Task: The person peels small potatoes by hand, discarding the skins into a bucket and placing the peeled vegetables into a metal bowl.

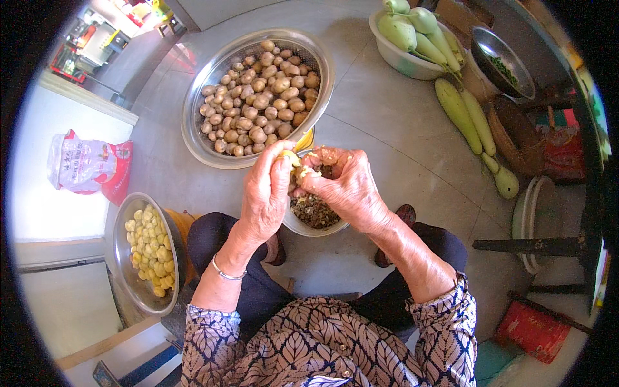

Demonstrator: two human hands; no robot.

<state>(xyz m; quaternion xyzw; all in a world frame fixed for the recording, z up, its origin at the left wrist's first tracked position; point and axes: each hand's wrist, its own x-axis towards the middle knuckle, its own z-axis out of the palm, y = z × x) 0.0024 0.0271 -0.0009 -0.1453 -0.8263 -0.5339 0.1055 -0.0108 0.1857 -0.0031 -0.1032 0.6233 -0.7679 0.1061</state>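
My left hand point(266, 193) holds a small potato point(290, 158) whose bared flesh is yellow. From the right, the fingertips of my right hand point(343, 181) press against it, with yellow bits stuck on thumb and fingers. Whether the right fingers pinch a piece of skin is too small to tell. Under both hands stands a bowl point(285, 223) with dark brown potato peelings point(314, 213). Beyond them, a wide metal colander point(193, 130) is heaped with unpeeled brown potatoes point(261, 101). To my left, a metal basin point(123, 261) contains peeled yellow potatoes point(154, 246).
A white tub point(411, 65) with pale green gourds point(428, 43) stands at the far right. More long gourds point(462, 113) lie on the floor beside it. A dark wok point(503, 63) holds chopped greens. At left sits a plastic bag point(89, 164); at right, a red box point(532, 331).
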